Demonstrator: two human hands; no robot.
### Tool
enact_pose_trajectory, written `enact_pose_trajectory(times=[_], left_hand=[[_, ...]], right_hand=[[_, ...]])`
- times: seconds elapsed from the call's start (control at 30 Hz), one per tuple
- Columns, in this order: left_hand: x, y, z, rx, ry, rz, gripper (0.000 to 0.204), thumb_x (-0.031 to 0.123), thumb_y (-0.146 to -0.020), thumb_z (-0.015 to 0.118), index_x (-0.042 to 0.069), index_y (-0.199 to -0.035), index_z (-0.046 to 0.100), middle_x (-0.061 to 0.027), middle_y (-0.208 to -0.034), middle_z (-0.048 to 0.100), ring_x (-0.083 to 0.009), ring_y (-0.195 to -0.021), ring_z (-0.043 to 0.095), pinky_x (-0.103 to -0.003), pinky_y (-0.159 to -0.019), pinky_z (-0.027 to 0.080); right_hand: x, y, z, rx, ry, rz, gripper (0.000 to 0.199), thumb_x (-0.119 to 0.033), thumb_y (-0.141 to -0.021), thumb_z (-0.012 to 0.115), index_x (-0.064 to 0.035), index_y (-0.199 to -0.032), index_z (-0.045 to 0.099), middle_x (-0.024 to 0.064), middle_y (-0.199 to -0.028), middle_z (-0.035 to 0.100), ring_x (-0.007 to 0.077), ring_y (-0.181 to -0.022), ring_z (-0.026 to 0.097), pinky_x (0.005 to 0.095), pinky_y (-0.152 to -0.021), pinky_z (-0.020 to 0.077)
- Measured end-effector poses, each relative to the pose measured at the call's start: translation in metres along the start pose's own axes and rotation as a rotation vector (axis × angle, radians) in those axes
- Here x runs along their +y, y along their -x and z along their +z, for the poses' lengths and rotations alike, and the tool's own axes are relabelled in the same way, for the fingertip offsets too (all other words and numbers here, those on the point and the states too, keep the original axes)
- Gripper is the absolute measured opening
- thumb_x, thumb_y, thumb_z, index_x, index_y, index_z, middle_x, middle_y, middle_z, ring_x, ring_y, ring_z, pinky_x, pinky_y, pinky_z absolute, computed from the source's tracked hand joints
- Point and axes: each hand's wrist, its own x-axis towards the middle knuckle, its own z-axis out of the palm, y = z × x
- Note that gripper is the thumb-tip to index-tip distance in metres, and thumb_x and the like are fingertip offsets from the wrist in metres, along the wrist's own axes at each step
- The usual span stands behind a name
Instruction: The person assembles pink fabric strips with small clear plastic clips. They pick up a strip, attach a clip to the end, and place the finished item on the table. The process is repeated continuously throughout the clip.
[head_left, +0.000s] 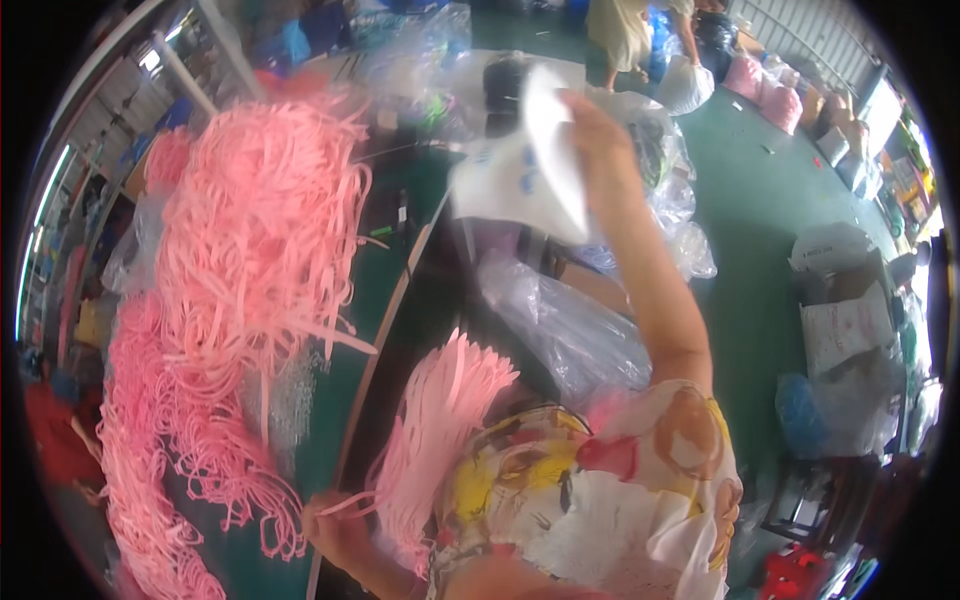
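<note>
Pink strip bundle (pixel 440 430) gripped in my left hand (pixel 335 530); right hand (pixel 590 125) lifting white bag (pixel 520 170) at 12 o'clock, bagging likely next.

The white bag (pixel 520 170) is smearing with motion, so its printed marks are not resolving, and it is covering most of the right hand (pixel 590 125), leaving the fingers uncountable. The left hand (pixel 335 525) is lying partly under the pink strip bundle (pixel 440 440); its grip is not showing clearly. The person's patterned clothing (pixel 590 490) is hiding the lower end of that bundle. The pink strip heap (pixel 240 260) is blurring at its top and running out at the lower left rim. A second person (pixel 625 35) is being cut off by the upper edge.
</note>
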Motion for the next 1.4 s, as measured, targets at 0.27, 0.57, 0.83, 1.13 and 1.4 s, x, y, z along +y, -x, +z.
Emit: enact_pose_trajectory(times=[0.27,0.57,0.83,1.13,1.4], left_hand=[[-0.005,0.002,0.018,-0.072,0.005,-0.023,0.015,0.012,-0.088,0.06,-0.002,-0.085,0.056,-0.0067,-0.078,0.049,-0.0145,-0.072,0.046,-0.027,-0.065,0.04],[-0.004,0.015,0.022,-0.013,-0.132,-0.01,0.018,0.013,-0.088,0.06,-0.004,-0.094,0.059,-0.0112,-0.084,0.054,-0.0164,-0.073,0.051,-0.027,-0.063,0.042],[-0.001,0.01,0.03,0.044,-0.228,-0.051,0.017,0.013,-0.088,0.06,-0.003,-0.094,0.06,-0.0093,-0.078,0.053,-0.016,-0.067,0.051,-0.026,-0.059,0.04],[0.004,0.008,0.052,0.214,-0.319,-0.069,0.018,0.014,-0.084,0.064,-0.004,-0.086,0.062,-0.0095,-0.075,0.056,-0.0133,-0.066,0.05,-0.023,-0.058,0.038],[0.006,0.008,0.057,0.245,-0.366,-0.094,0.021,0.017,-0.084,0.065,-0.004,-0.088,0.062,-0.01,-0.078,0.057,-0.0128,-0.066,0.05,-0.023,-0.058,0.037]], right_hand=[[0.046,-0.009,-0.113,0.278,-0.078,0.017,0.045,0.01,-0.081,0.039,0.0078,-0.125,0.045,0.0197,-0.121,0.053,0.0285,-0.106,0.057,0.038,-0.091,0.0472],[0.076,-0.068,-0.103,0.278,-0.02,0.105,0.042,0.01,-0.082,0.039,0.0083,-0.123,0.047,0.0203,-0.119,0.053,0.0303,-0.107,0.055,0.0377,-0.092,0.046],[0.124,-0.182,-0.078,0.155,-0.112,0.062,0.039,0.015,-0.08,0.04,0.0083,-0.117,0.052,0.0175,-0.115,0.052,0.0272,-0.105,0.055,0.0346,-0.092,0.0463],[0.111,-0.277,0.012,0.085,0.354,-0.35,0.041,0.01,-0.076,0.049,-0.0022,-0.112,0.062,0.0062,-0.09,0.059,0.0137,-0.077,0.055,0.024,-0.069,0.0447],[0.147,-0.312,0.004,0.096,0.386,-0.353,0.046,0.008,-0.074,0.048,-0.0067,-0.114,0.065,0.012,-0.109,0.062,0.0179,-0.094,0.059,0.0262,-0.081,0.0449]])
